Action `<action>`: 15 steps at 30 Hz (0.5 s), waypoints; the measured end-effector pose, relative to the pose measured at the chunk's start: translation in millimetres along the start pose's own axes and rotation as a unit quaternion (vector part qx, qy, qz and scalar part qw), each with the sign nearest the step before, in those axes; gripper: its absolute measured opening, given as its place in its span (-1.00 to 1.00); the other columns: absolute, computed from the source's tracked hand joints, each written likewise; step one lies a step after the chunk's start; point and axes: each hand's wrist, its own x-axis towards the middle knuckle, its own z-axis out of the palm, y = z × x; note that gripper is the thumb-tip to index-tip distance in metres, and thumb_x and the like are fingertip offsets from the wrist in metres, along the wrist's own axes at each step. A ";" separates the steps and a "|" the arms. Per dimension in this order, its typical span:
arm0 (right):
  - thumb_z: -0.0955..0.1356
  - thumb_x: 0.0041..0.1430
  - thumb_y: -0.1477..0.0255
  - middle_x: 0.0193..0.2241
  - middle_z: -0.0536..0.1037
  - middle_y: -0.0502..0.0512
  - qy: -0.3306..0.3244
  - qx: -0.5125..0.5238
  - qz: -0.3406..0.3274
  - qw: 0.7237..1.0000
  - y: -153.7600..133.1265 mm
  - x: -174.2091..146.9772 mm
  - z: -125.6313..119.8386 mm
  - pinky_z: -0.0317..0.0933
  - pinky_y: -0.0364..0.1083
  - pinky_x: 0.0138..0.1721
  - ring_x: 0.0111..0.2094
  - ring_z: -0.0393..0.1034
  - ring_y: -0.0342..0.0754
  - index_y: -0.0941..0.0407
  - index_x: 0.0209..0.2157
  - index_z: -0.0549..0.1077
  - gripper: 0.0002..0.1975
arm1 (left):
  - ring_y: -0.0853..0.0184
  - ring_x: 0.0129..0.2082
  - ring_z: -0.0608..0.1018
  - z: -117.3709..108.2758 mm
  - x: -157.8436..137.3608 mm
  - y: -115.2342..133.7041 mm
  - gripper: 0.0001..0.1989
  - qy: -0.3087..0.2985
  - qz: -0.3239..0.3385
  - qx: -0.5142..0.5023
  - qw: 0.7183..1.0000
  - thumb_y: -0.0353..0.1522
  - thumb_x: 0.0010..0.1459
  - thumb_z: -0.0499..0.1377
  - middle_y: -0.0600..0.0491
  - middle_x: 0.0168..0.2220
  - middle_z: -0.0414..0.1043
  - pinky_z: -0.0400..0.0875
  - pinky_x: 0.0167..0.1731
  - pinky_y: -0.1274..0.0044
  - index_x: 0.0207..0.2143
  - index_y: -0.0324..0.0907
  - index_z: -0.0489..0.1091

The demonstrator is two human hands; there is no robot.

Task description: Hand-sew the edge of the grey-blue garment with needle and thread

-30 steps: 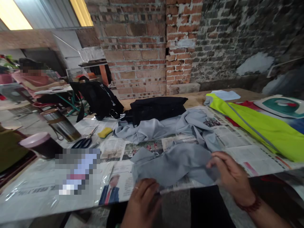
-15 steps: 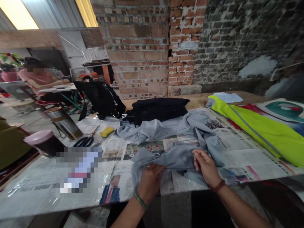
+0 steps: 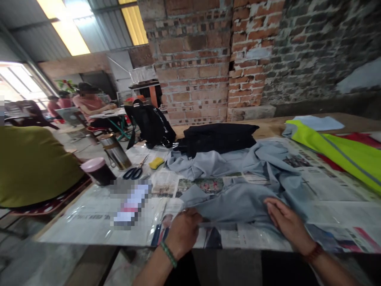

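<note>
A crumpled grey cloth garment (image 3: 235, 202) lies across the newspaper-covered table in front of me. My left hand (image 3: 184, 232), with a green bead bracelet at the wrist, pinches its near left edge. On the right side of the cloth, my right hand (image 3: 284, 222) has its thumb and fingers closed on the fabric; a reddish bracelet circles that wrist. Between my hands the near part of the cloth is spread fairly flat, while the far part lies bunched in folds. Fingertips of both hands are partly hidden.
Scissors (image 3: 135, 171), a yellow sponge (image 3: 156, 163), a pink-lidded jar (image 3: 99, 171) and a steel flask (image 3: 116, 151) stand left. Behind are a black backpack (image 3: 151, 125) and folded black cloth (image 3: 220, 137). A neon-yellow garment (image 3: 345, 153) lies right. Another person (image 3: 35, 167) sits at left.
The view has turned left, so the table things appear farther right. My left hand has pulled the cloth's near left edge slightly; the near part looks flatter. Both hands stay on the cloth.
</note>
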 end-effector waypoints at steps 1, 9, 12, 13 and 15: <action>0.26 0.04 0.14 -0.62 0.22 -0.07 0.018 0.002 0.008 1.000 5.6 -0.7 -4.1 -0.01 -0.24 -0.70 -0.68 0.08 -0.24 0.17 -0.22 0.33 -0.60 | 0.29 -0.28 0.44 -1.7 -7.5 -2.9 -0.76 -0.003 -0.013 0.026 1.000 -0.58 -0.09 0.04 0.07 -0.35 0.41 0.26 -0.31 0.50 -0.44 -0.11 0.40; 0.28 0.01 0.08 -0.58 0.27 -0.05 0.091 -0.007 0.023 0.996 22.1 -14.1 -9.2 0.05 -0.24 -0.66 -0.64 0.12 -0.24 0.16 -0.19 0.34 -0.54 | 0.27 -0.33 0.38 -3.4 -37.3 -21.6 -0.76 0.194 -0.060 0.050 0.978 -0.61 -0.02 -0.03 0.01 -0.36 0.37 0.25 -0.30 0.40 -0.46 -0.19 0.36; 0.27 0.00 0.07 -0.58 0.28 -0.05 0.106 -0.011 0.026 0.994 22.0 -16.1 -6.2 0.05 -0.24 -0.66 -0.65 0.12 -0.23 0.15 -0.18 0.34 -0.52 | 0.29 -0.28 0.39 7.6 -33.9 -7.6 -0.74 0.238 -0.026 -0.028 0.970 -0.61 -0.01 -0.04 0.01 -0.30 0.38 0.27 -0.24 0.41 -0.38 -0.19 0.37; 0.27 -0.01 0.06 -0.57 0.29 -0.04 0.107 -0.009 0.027 0.994 21.8 -15.9 -5.7 0.05 -0.23 -0.66 -0.64 0.12 -0.23 0.15 -0.18 0.34 -0.51 | 0.29 -0.24 0.39 11.5 -31.1 -1.6 -0.73 0.241 -0.026 -0.038 0.969 -0.59 0.02 -0.04 0.00 -0.25 0.38 0.28 -0.21 0.41 -0.32 -0.18 0.37; 0.28 -0.04 0.04 -0.57 0.31 -0.04 0.106 -0.011 0.029 0.994 21.3 -15.4 -5.8 0.07 -0.23 -0.66 -0.64 0.14 -0.22 0.15 -0.18 0.35 -0.49 | 0.27 -0.16 0.39 18.8 -24.5 8.4 -0.73 0.234 -0.056 -0.032 0.970 -0.52 0.10 -0.03 -0.02 -0.16 0.37 0.29 -0.17 0.39 -0.18 -0.18 0.35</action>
